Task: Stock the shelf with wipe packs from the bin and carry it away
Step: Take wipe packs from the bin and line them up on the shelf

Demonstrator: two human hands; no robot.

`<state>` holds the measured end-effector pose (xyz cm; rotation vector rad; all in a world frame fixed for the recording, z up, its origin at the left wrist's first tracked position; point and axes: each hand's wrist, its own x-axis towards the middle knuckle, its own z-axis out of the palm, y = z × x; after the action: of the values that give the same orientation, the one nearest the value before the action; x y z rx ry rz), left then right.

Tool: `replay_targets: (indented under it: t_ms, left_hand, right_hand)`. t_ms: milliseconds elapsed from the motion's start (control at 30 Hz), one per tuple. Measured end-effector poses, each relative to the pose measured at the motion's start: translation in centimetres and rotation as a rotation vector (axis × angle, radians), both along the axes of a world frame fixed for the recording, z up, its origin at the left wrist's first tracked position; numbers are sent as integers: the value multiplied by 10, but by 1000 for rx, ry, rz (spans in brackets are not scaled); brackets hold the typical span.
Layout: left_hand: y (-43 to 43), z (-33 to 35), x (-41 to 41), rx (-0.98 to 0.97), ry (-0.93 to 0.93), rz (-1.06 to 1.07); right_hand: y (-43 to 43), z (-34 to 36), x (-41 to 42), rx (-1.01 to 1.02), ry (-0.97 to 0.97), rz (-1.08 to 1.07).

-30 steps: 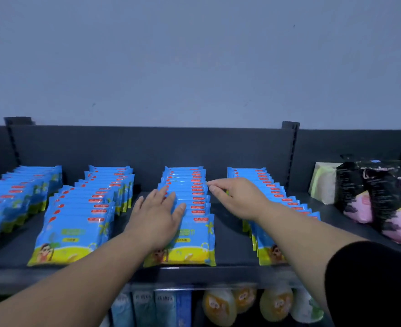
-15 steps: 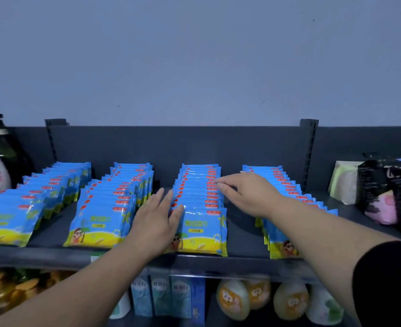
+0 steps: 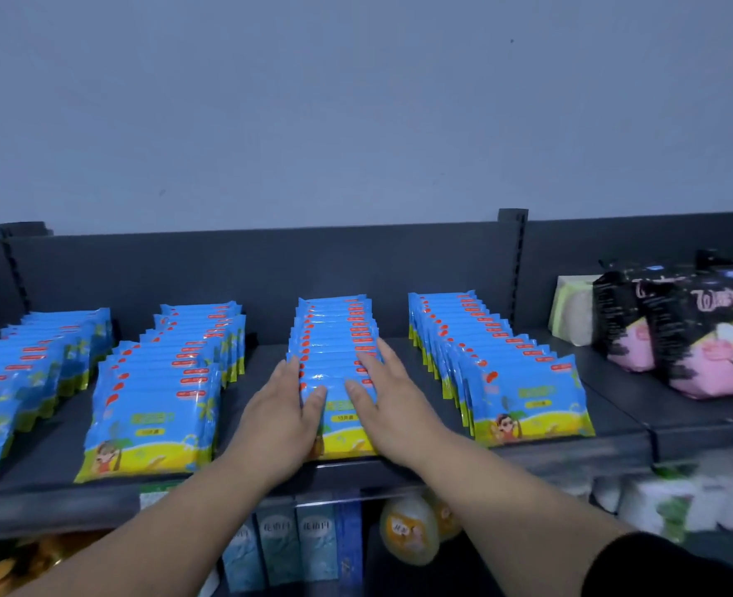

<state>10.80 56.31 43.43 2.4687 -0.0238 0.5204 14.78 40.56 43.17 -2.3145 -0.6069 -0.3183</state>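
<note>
Now the right hand [image 3: 392,407] has come forward to join the left hand [image 3: 285,417] on the wipe packs [image 3: 334,333] on the shelf [image 3: 571,456]; each grip wide, flat, holding nothing; stocking seemingly near done; bin unseen.

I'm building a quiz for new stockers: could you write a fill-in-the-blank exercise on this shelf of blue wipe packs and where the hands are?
1. The left hand and right hand both lie on the ____ row of blue wipe packs, counted from the left.
2. The dark shelf shows ____ rows of these packs.
3. The black-and-pink packs sit to the ____ of the blue rows.

Missing words: third; four; right.
</note>
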Motion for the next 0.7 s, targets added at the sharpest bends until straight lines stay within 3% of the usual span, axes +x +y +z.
replay_targets:
  t_ms: [300,567,700]
  left_hand:
    - [4,9,-6,69,75,-31]
    - [-7,10,-16,-140,138,-65]
    - [-6,18,-18,-153,186,-64]
  right_hand:
    - [-6,6,-1,-105,83,-4]
    - [-11,11,-9,-54,153,-17]
    - [-15,19,-9,-27,200,12]
